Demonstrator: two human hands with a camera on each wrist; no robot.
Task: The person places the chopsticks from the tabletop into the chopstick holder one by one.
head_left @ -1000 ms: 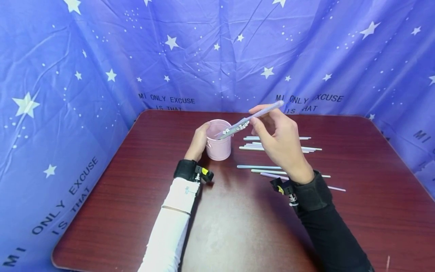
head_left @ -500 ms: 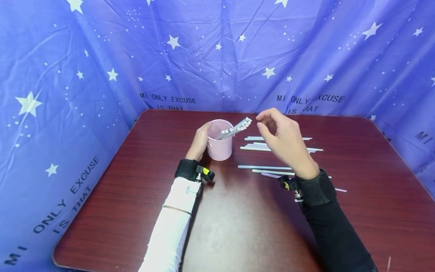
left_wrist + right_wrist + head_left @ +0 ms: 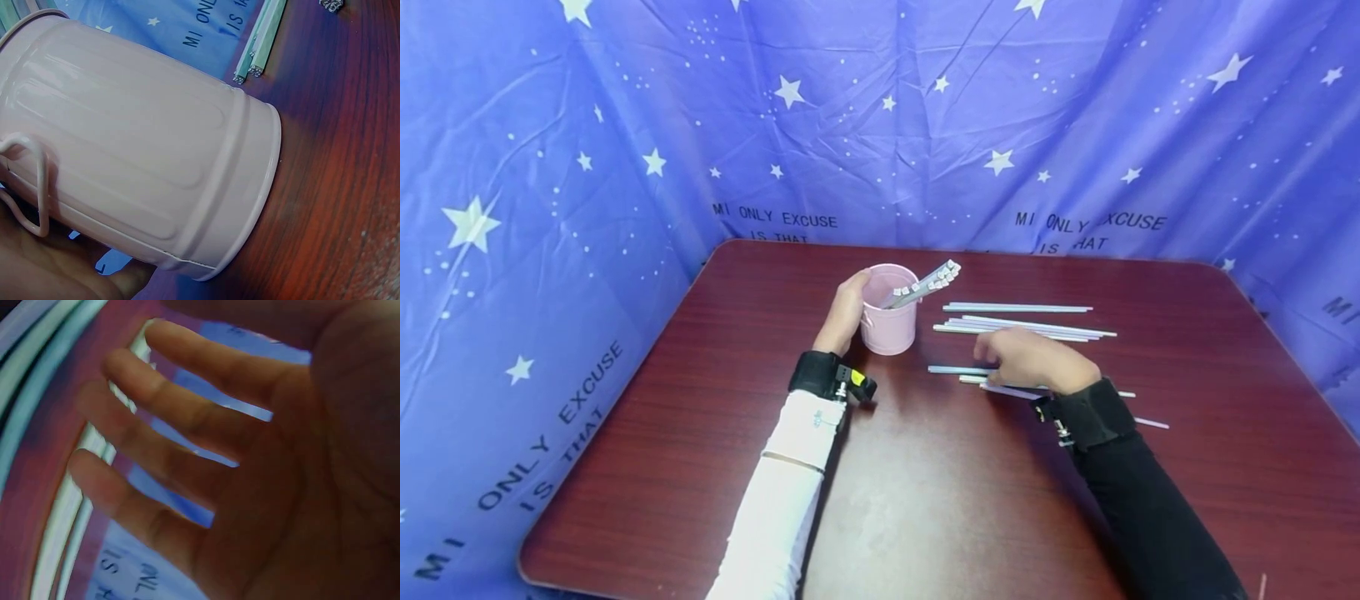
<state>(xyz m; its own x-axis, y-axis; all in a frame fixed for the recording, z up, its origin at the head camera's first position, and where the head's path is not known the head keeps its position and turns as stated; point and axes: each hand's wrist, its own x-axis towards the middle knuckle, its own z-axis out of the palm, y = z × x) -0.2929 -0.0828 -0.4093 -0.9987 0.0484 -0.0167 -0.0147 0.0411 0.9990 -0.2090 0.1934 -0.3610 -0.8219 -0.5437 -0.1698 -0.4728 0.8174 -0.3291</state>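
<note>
In the head view my left hand (image 3: 841,317) holds the side of a small pink bucket (image 3: 889,335) standing on the table. A bundle of thin pastel sticks (image 3: 928,285) with white ends leans out over its right rim. The left wrist view shows the bucket's ribbed wall (image 3: 125,125) and wire handle (image 3: 41,187), with my palm behind. My right hand (image 3: 1037,360) hovers low over the nearest loose sticks (image 3: 951,369), partly covering them. Seen from the right wrist, its fingers (image 3: 187,425) are spread and gently bent, holding nothing, and overlap pale sticks (image 3: 56,537).
Behind my right hand lie two more groups of loose sticks, a far pair (image 3: 1018,307) and a middle cluster (image 3: 1022,327). The dark red wooden table (image 3: 700,433) has rounded corners. A blue star-printed curtain (image 3: 850,125) surrounds its back and sides.
My right hand let go of a purple stick at the bucket, then moved down and toward me over the loose sticks. The stick now rests among the bundle. My left hand stays on the bucket.
</note>
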